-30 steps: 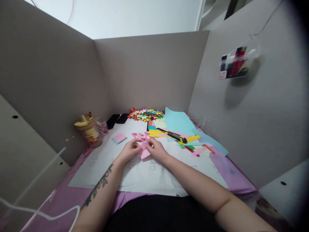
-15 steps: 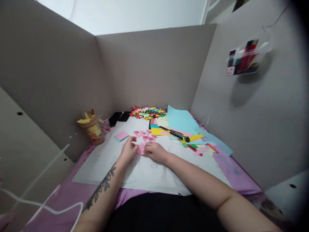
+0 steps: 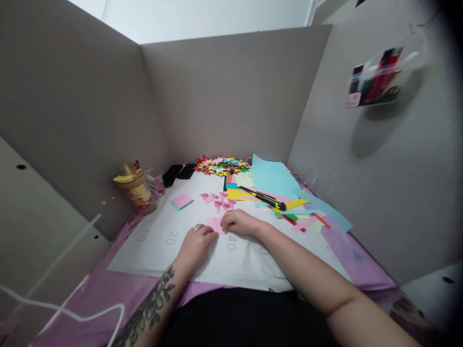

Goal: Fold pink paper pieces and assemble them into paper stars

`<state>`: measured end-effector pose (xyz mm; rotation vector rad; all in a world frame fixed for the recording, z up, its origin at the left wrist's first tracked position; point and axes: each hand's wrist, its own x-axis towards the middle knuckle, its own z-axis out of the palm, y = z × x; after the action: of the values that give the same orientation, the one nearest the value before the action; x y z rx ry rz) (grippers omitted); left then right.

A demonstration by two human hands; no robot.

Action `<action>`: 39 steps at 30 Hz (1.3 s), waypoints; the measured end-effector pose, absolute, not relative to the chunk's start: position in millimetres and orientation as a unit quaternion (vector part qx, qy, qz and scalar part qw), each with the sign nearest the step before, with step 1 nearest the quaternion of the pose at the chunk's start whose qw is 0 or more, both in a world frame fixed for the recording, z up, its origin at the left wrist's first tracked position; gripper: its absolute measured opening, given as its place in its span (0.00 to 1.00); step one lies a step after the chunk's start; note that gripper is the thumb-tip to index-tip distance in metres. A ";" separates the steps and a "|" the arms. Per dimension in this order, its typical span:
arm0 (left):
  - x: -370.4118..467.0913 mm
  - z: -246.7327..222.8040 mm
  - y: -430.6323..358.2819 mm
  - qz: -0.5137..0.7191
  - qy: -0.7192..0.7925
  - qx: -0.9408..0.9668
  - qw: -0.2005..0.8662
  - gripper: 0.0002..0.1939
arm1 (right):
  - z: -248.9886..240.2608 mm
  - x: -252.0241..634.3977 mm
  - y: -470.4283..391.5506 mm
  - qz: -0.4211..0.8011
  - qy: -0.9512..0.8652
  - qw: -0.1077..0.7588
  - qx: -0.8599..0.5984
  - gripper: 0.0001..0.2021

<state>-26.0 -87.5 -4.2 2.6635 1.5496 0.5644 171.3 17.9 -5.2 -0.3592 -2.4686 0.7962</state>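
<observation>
A small pink paper square [image 3: 215, 224] lies on the white sheet between my two hands. My right hand [image 3: 241, 222] has its fingers closed on the right edge of the square. At the lower left corner, my left hand [image 3: 197, 245], with a ring on one finger, is curled with its fingertips pressed on the paper. Just behind are several folded pink paper pieces [image 3: 218, 201]. To the left sits a small stack of pink and blue paper squares [image 3: 182, 201].
A yellow-and-black utility knife [image 3: 265, 198] lies across coloured paper strips [image 3: 298, 219] at the right. Blue sheets [image 3: 273, 173] and a pile of paper stars [image 3: 222, 166] are at the back. A lidded cup [image 3: 139, 190] stands left, near black phone-like objects [image 3: 180, 173]. Grey panels enclose the table.
My left hand has come down and toward me, from the left side of the pink square to its lower left corner. The right hand keeps its place at the right edge. The view has shifted slightly.
</observation>
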 end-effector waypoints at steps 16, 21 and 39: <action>-19.4 -3.6 -90.5 0.138 0.495 0.858 -0.010 0.16 | -15.7 149.1 9.2 0.259 -0.854 0.276 -0.358 0.04; -19.2 -6.6 -91.1 0.144 0.504 0.851 -0.007 0.18 | -17.2 146.2 8.6 0.254 -0.845 0.277 -0.380 0.03; -23.1 -11.0 -89.9 0.209 0.494 0.843 0.024 0.16 | -19.0 142.9 16.9 0.301 -0.804 0.319 -0.402 0.12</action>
<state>-23.1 -89.9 -11.0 2.6094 1.5294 0.6464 142.9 16.9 -19.0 -1.0562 -2.1146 0.7909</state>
